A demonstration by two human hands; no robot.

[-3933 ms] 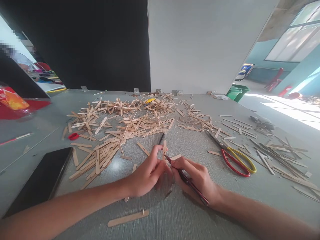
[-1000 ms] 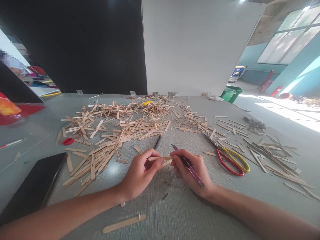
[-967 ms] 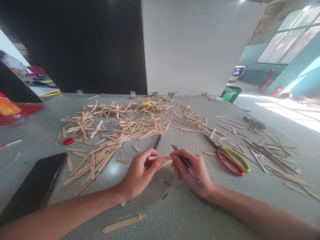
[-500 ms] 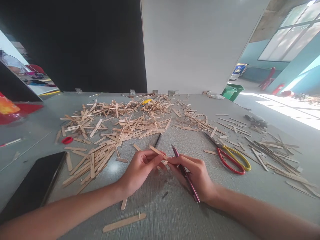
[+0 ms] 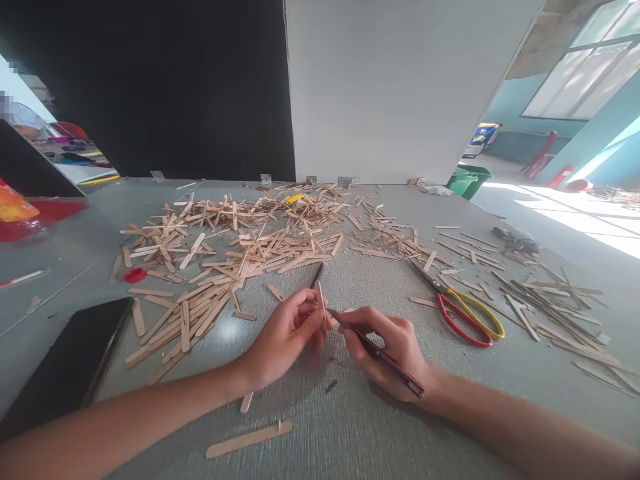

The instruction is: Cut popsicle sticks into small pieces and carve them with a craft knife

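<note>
Between thumb and fingers, my left hand (image 5: 293,333) pinches a wooden craft stick (image 5: 321,297) that stands nearly upright. My right hand (image 5: 390,347) is closed around a dark purple craft knife (image 5: 387,360), its tip at the stick's lower edge near my left thumb. Whether the blade touches the wood I cannot tell. Behind the left hand lies a thin dark tool (image 5: 318,273), partly hidden by the fingers. Below, another craft stick (image 5: 247,440) with a small upright sliver on it rests on the grey table (image 5: 360,433).
A heap of craft sticks (image 5: 200,313) spreads across the left and back. Scissors (image 5: 465,317) with red and yellow handles lie at right, beside split strips (image 5: 565,320). A black phone (image 5: 70,360) sits at left, near a red ring (image 5: 135,275). Upright panels (image 5: 380,93) close off the back.
The stick in my left hand has turned from slanting to nearly upright. The knife has swung from pointing up to having its tip lowered against the stick; its rear end moved right.
</note>
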